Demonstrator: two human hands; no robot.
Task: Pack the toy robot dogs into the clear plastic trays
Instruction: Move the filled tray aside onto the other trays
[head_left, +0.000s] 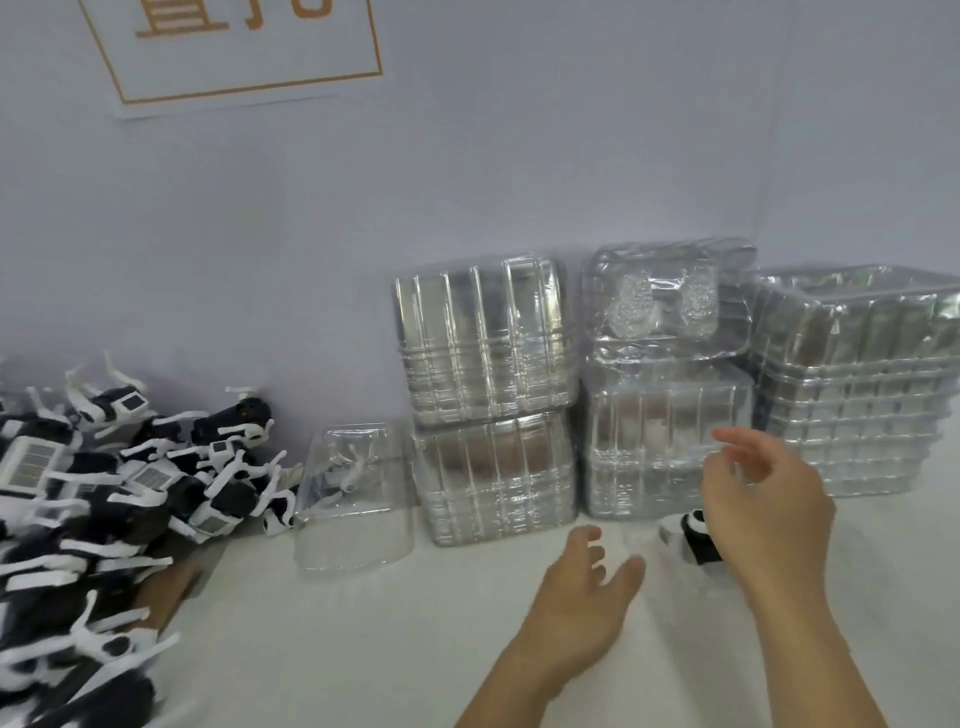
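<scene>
- Head view: stacks of clear plastic trays (488, 395) stand against the wall; a single tray (356, 499) beside them holds one toy.
- A pile of toy robot dogs (104, 493) lies far left; another dog (698, 540) sits behind the right hand.
- Left hand (582, 597) and right hand (763, 509) hover with fingers spread, holding nothing.

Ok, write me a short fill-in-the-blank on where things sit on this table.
1. The loose toy robot dogs are heaped at the table's ____ side.
2. The stacks of clear trays stand against the ____.
3. The right hand partly hides a black-and-white ____.
4. The left hand holds ____.

Missing words: left; wall; toy dog; nothing
</scene>
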